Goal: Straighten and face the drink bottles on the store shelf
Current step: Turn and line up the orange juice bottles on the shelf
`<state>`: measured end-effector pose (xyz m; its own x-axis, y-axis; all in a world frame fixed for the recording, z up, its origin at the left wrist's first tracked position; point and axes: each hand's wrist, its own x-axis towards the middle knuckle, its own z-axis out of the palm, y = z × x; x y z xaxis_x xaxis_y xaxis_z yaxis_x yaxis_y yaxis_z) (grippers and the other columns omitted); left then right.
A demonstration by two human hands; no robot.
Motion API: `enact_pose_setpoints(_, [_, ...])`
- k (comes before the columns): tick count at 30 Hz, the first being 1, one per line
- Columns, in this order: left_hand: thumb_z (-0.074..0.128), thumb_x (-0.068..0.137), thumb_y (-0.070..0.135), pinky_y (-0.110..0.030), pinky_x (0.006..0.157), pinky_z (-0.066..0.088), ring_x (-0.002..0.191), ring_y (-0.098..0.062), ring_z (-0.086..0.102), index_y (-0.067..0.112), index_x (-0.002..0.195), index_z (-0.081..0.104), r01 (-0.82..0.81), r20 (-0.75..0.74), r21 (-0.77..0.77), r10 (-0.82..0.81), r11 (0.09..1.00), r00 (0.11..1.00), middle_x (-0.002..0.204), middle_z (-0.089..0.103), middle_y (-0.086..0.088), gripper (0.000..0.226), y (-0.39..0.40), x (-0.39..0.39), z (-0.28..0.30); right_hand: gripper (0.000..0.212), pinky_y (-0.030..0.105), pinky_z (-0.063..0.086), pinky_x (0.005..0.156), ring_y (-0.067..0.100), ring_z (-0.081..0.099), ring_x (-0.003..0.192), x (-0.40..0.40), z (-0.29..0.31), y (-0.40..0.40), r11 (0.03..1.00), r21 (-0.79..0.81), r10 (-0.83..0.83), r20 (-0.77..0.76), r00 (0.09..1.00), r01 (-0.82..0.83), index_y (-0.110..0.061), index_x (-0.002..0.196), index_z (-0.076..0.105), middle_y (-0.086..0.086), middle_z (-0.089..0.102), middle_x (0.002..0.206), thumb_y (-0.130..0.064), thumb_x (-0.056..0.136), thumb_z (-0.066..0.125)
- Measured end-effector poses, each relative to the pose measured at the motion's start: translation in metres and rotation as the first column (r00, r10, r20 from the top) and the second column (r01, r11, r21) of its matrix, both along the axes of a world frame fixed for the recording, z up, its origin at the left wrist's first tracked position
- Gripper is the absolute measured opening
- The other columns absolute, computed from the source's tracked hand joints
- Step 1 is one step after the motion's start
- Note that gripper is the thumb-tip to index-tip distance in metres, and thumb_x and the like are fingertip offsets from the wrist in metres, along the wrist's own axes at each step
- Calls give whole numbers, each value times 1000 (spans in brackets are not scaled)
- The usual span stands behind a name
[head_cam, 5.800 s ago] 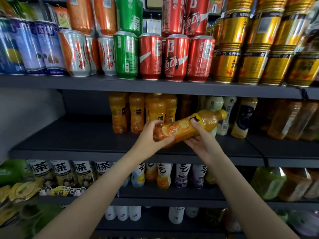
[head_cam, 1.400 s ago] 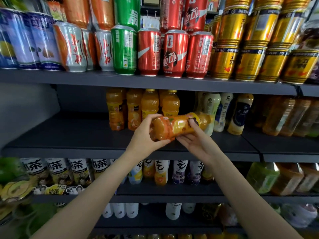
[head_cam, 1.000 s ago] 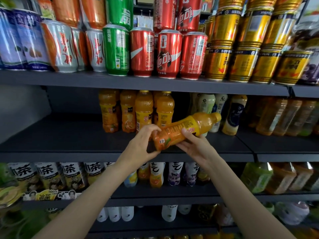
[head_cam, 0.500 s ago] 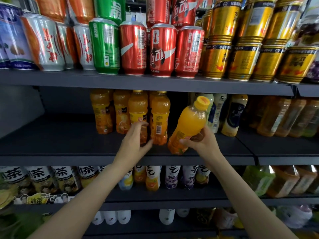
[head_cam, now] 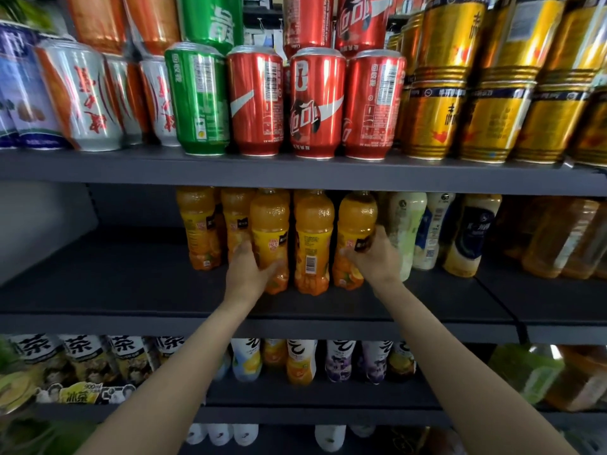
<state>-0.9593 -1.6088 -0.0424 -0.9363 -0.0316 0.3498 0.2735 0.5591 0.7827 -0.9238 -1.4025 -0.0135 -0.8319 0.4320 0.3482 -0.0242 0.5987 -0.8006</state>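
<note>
3 smooth, rounded plastic orange juice bottles upright in front row on dark flat middle shelf (head_cam: 131, 290). Left hand (head_cam: 249, 274) wraps left bottle (head_cam: 270, 231). Right hand (head_cam: 374, 257) wraps right bottle (head_cam: 356, 221). Middle bottle (head_cam: 313, 238) shows barcode. Both arms reach straight forward.

5 orange juice bottles (head_cam: 313, 238), 2 hands (head_cam: 246, 274)

Shop: shelves (head_cam: 295, 172) of stocked drink cans (head_cam: 254, 103)

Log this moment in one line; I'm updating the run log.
left hand: grips front orange bottle | right hand: grips rightmost orange bottle | both upright
</note>
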Motion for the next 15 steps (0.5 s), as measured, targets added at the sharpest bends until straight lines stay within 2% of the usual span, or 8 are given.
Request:
enact_pose_setpoints(4, [74,75,35,-40,94,45,115,-26,53,9,122,47,4,-50,-13,-5,1000,999,121,57,-9,60,-3,-1,-3,46,27,39,78,31,59,108,-31,-2,-4,997,-81,6,-26,1000,-8,-2,120,47,15,63,114,-23,86,68])
enact_pose_setpoints(6, [75,75,36,-37,93,45,113,-24,54,10,122,48,17,-79,-3,-17,1000,997,120,58,-8,60,-4,-1,-5,43,25,39,75,30,59,107,-36,-12,-2,999,-43,26,23,999,-25,-1,119,47,15,63,114,-22,87,66])
enact_pose_setpoints(9, [74,74,39,-37,94,45,114,-22,54,11,124,48,41,-100,8,-40,999,994,122,57,-7,63,-6,-3,-9,45,30,44,79,31,59,105,-37,-36,3,999,21,31,76,997,-32,0,116,51,16,62,112,-12,79,73])
enact_pose_setpoints(13, [75,73,40,-36,93,46,112,-21,55,10,123,48,35,-106,23,-32,999,994,121,58,-6,64,-5,-4,-9,36,35,46,79,35,60,102,-60,-37,5,1000,23,-16,82,996,14,2,116,54,20,64,110,-14,85,66])
enact_pose_setpoints(15, [74,72,42,-39,93,47,112,-22,55,9,123,49,22,-101,19,-20,1000,995,121,58,-7,66,-5,-4,-9,34,31,43,76,34,60,104,-77,-34,2,999,-29,-17,99,995,20,-1,119,53,19,63,113,-16,89,60])
